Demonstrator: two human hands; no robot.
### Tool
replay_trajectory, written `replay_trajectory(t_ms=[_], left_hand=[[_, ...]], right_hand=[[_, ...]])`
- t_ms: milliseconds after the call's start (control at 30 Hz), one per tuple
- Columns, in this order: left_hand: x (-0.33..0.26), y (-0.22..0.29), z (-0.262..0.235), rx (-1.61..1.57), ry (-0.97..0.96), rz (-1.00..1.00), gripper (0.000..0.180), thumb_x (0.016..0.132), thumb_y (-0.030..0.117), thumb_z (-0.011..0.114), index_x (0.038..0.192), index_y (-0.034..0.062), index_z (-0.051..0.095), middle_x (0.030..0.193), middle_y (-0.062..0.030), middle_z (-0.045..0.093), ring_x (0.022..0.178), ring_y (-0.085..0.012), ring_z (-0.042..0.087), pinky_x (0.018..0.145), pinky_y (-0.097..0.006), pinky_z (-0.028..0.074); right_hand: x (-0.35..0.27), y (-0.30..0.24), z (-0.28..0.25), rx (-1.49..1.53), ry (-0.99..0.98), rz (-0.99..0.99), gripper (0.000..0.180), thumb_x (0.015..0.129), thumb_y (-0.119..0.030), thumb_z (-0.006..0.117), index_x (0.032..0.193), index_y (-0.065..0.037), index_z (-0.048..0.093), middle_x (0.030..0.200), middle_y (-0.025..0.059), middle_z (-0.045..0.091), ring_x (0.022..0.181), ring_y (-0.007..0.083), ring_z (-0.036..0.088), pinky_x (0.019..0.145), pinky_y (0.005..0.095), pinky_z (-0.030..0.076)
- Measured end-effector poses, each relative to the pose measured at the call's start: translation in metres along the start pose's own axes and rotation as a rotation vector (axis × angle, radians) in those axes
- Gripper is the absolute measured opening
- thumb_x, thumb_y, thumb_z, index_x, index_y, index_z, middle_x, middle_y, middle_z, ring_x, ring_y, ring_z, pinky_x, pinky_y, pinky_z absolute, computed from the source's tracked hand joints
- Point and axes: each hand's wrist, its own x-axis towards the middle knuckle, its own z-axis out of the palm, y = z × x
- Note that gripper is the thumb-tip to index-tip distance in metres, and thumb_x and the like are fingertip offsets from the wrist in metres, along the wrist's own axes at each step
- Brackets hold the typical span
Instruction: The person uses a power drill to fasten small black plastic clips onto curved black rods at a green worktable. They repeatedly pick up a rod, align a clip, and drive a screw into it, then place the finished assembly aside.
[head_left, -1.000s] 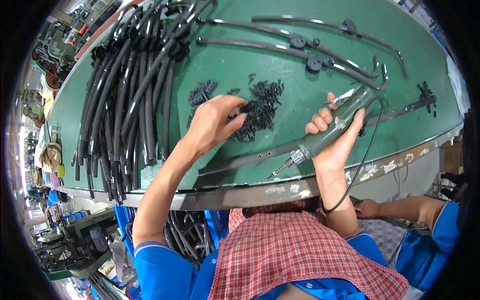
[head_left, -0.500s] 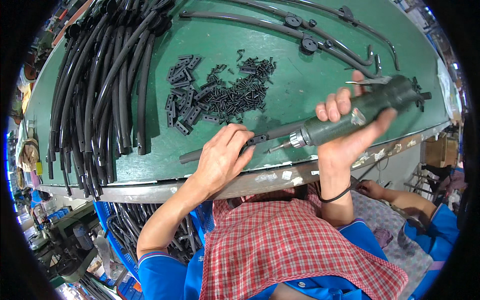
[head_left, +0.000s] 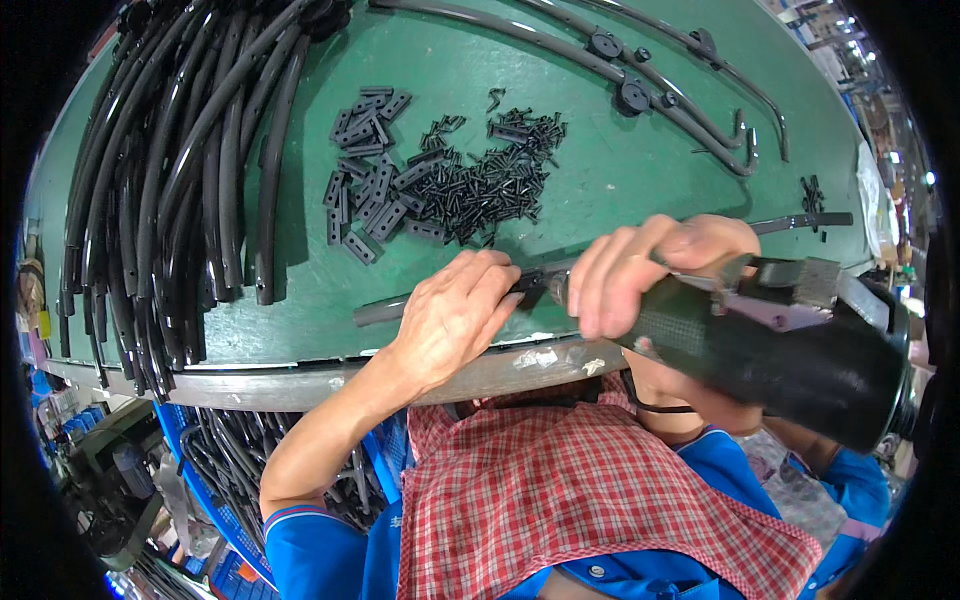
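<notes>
My left hand (head_left: 455,315) is closed over a dark metal tube (head_left: 383,312) lying along the front of the green table. Beside its fingertips, part of a small black piece (head_left: 530,282) shows on the tube. My right hand (head_left: 650,270) wraps round the front of a dark green power screwdriver (head_left: 760,345), tilted with its rear end toward me. My right fingers cover the screwdriver's tip, so its contact with the black piece cannot be made out. Past my left hand lie a heap of black screws (head_left: 490,190) and several small black drilled blocks (head_left: 375,195).
Bundled dark tubes (head_left: 190,170) cover the table's left side. Bent tubes with round knobs (head_left: 632,97) lie at the far right. A few screws (head_left: 811,190) sit near the right edge. Below the table's metal edge (head_left: 300,385), a blue crate (head_left: 180,430) holds more tubes.
The screwdriver has swung down and toward me, its front end now close to the black piece. My right hand has moved forward on it. My left hand stays on the tube.
</notes>
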Motion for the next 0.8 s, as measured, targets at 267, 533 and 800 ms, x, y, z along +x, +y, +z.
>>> replay_trajectory(t_ms=[267,533,800], left_hand=[[0.001,-0.003,-0.003,-0.025,0.01,0.023,0.022,0.079,0.008,0.068,0.097,-0.0006,0.058,0.099,-0.0144,0.061,0.089,-0.032,0.061,0.077,-0.04,0.051],[0.002,0.001,-0.005,0.0,-0.033,-0.048,0.026,0.078,0.008,0.071,0.1,0.0007,0.059,0.101,-0.0156,0.062,0.091,-0.0332,0.062,0.079,-0.039,0.052],[0.001,0.005,-0.007,-0.148,0.157,-0.22,0.033,0.078,0.01,0.071,0.108,0.0016,0.063,0.109,-0.0121,0.059,0.1,-0.0285,0.058,0.087,-0.037,0.047]], right_hand=[[0.022,0.026,-0.026,0.556,0.048,0.046,0.084,0.079,-0.069,0.059,0.129,-0.002,0.044,0.071,0.0057,0.055,0.059,0.0183,0.055,0.054,0.0351,0.045],[0.011,0.055,-0.025,-0.195,0.494,0.071,0.101,0.071,-0.086,0.046,0.13,-0.004,0.043,0.07,0.0036,0.05,0.057,0.0176,0.05,0.056,0.0349,0.043],[0.012,0.025,-0.024,0.207,0.454,-0.136,0.098,0.078,-0.081,0.044,0.135,-0.002,0.04,0.071,0.0031,0.047,0.058,0.0156,0.049,0.056,0.0335,0.043]])
